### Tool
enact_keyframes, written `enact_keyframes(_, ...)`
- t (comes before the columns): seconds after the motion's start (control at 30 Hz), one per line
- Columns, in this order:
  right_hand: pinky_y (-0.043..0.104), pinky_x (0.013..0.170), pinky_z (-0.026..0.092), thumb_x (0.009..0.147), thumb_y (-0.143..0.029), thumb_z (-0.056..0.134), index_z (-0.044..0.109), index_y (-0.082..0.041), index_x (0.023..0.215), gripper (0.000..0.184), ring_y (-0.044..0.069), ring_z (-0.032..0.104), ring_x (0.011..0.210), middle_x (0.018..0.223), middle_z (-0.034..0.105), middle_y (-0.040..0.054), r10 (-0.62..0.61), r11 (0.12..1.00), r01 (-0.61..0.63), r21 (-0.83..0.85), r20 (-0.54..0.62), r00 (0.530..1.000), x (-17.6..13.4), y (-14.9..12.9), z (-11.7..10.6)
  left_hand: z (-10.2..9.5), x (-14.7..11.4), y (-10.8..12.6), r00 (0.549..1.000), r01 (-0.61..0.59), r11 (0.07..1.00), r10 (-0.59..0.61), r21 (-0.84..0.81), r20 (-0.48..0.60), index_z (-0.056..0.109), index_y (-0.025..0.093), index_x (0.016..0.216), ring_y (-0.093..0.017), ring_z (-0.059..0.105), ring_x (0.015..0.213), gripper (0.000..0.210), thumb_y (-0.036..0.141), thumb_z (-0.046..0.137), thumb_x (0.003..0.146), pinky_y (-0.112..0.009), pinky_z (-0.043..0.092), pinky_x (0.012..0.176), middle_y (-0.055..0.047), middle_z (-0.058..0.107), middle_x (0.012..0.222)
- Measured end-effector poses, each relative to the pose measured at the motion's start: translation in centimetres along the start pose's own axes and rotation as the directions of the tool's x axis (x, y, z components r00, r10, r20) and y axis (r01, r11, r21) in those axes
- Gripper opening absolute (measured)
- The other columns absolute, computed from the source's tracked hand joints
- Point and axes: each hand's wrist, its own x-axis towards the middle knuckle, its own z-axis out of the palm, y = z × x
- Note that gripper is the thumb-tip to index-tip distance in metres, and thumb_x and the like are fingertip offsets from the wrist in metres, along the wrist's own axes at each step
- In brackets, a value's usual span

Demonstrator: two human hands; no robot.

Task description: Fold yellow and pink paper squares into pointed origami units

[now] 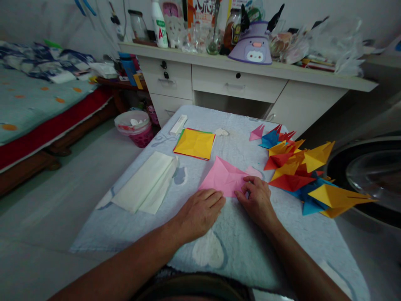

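Observation:
A creased sheet of pink origami paper (224,177) lies in front of me on the cloth-covered table. Curled over its near left edge, the fingers of my left hand (200,211) are together and press it down; their tips are partly hidden. My right hand (257,200) pinches the paper's right corner between thumb and fingers. Beyond the pink sheet lies a stack of square origami paper (194,143), yellow on top with red and green edges showing. On the right is a cluster of folded paper cranes (294,167) in yellow, red, blue and pink.
A folded pale cloth or paper (145,182) lies left of my hands, with a small white box (178,125) behind it. A white desk (238,81) stands beyond the table. A pink bin (138,129) is on the floor at left, a round-doored machine (372,175) at right.

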Motion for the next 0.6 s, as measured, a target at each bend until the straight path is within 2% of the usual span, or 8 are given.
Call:
enact_keyframes(0.1, 0.044, 0.082, 0.040, 0.075, -0.031, 0.068, 0.057, -0.021, 0.059, 0.022, 0.028, 0.055, 0.095, 0.106, 0.064, 0.0080, 0.028, 1.000, -0.028, -0.009, 0.031, 0.999, 0.06, -0.06, -0.09, 0.12, 0.01, 0.07, 1.000, 0.023, 1.000, -0.023, 0.004, 0.015, 0.054, 0.015, 0.123, -0.023, 0.056, 0.112, 0.031, 0.020, 0.049, 0.093, -0.041, 0.046, 0.099, -0.009, 0.062, 0.125)
enact_keyframes(0.3, 0.043, 0.082, 0.040, 0.078, -0.032, 0.066, 0.058, -0.022, 0.061, 0.021, 0.026, 0.055, 0.095, 0.103, 0.063, 0.0082, -0.012, 1.000, 0.012, 0.020, -0.004, 1.000, 0.03, 0.01, -0.11, 0.03, 0.02, 0.20, 0.999, 0.033, 0.999, -0.033, 0.007, 0.019, 0.054, 0.016, 0.123, -0.023, 0.056, 0.112, 0.031, 0.020, 0.050, 0.092, -0.041, 0.045, 0.100, -0.010, 0.061, 0.126)
enact_keyframes(0.6, 0.043, 0.082, 0.040, 0.079, -0.031, 0.066, 0.058, -0.022, 0.064, 0.019, 0.027, 0.054, 0.096, 0.105, 0.062, 0.0083, -0.018, 1.000, 0.018, 0.005, 0.009, 1.000, 0.01, 0.12, -0.05, 0.16, 0.02, 0.19, 0.998, 0.046, 0.999, -0.047, 0.023, 0.037, 0.052, 0.015, 0.125, -0.024, 0.054, 0.114, 0.034, 0.021, 0.052, 0.091, -0.040, 0.045, 0.100, -0.010, 0.060, 0.127)
